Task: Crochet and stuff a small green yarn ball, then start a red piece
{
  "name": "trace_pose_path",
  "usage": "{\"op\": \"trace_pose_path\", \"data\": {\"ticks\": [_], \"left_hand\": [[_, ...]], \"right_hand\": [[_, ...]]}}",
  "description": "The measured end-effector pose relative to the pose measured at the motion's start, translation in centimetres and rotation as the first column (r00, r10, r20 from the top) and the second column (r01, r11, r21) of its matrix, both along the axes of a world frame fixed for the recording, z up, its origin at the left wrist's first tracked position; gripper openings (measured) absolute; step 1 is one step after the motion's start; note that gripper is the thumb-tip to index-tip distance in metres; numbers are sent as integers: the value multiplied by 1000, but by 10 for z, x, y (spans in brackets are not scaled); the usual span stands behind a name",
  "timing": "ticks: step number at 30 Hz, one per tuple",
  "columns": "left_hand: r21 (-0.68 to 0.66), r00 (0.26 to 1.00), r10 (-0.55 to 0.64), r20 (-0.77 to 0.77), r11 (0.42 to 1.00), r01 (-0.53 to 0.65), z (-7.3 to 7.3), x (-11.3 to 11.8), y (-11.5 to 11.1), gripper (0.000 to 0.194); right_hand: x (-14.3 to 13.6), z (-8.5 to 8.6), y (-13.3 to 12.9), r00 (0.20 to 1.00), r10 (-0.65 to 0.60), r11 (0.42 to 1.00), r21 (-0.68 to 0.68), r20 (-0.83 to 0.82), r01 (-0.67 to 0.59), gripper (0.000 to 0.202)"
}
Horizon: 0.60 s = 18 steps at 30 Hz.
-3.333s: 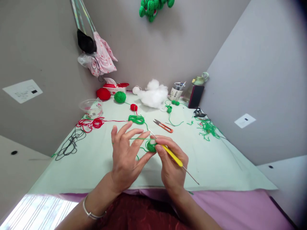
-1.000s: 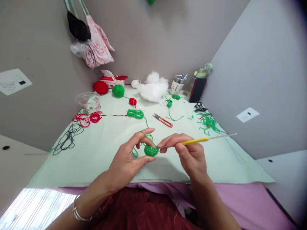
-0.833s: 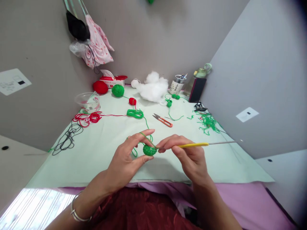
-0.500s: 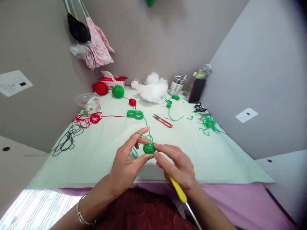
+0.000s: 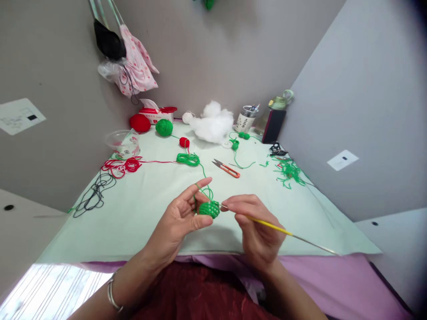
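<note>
A small green crocheted piece [image 5: 209,209] is pinched between the thumb and fingers of my left hand [image 5: 182,213]. Green yarn [image 5: 207,180] loops over that hand's raised index finger and runs back to a green yarn bundle [image 5: 187,159] on the table. My right hand [image 5: 258,226] grips a crochet hook [image 5: 270,225] with a yellow handle, its bare metal end pointing out to the lower right. The hook's other tip meets the right edge of the green piece; whether it sits inside a stitch I cannot tell.
Thread snips [image 5: 227,168] lie beyond my hands. Farther back are white stuffing [image 5: 213,123], a green yarn ball [image 5: 164,127], a red yarn ball [image 5: 140,123], a pen holder [image 5: 246,119] and a phone [image 5: 274,126]. Green scraps [image 5: 289,172] lie right; red cord [image 5: 123,166] and a plastic tub [image 5: 122,143] left.
My right hand has moved slightly right and turned, so the hook swings from pointing down toward me to lying nearly sideways. The green piece has tilted in my left hand.
</note>
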<state>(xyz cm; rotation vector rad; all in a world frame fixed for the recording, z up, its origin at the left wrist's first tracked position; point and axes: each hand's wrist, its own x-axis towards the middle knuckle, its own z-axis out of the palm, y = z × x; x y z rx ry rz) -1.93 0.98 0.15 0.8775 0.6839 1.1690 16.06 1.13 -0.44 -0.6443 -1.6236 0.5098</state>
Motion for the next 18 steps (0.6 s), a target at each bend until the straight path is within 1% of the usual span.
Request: {"op": "trace_pose_path", "data": {"ticks": [3,6,10,13,14,15,16,17,18], "left_hand": [[104,992,15,-122,995,-3,-2,-5,3,60],[174,977,8,-213,984,30,-4,-11,5,56],[197,961,-30,-275,976,87,-3,-17,7,47],[191,963,-53,-265,976,106,-3,-16,7,52],[186,965,-51,-259,977,101,-5,-15,6,56],[179,967,-41,-253,980,88,-6,-12,5,59],[169,970,-25,-242,983,68,-8,-9,3,62],[151,975,-11,-223,987,46,-9,-5,2,63],[125,981,-1,-196,992,26,-10,-1,0,63]], "right_hand": [[4,1,-1,996,12,993,-113,-84,-21,25],[6,-1,1,973,42,965,-241,-229,-99,21],[9,3,8,915,83,896,-372,-394,-242,17],[9,7,10,879,154,817,-442,-451,-370,17],[8,7,9,882,178,811,-443,-436,-383,18],[6,6,8,904,189,829,-431,-384,-356,18],[3,3,5,941,163,876,-395,-296,-276,17],[-1,0,2,979,93,935,-323,-182,-149,16],[-4,-5,-1,998,-17,975,-221,-61,3,19]]}}
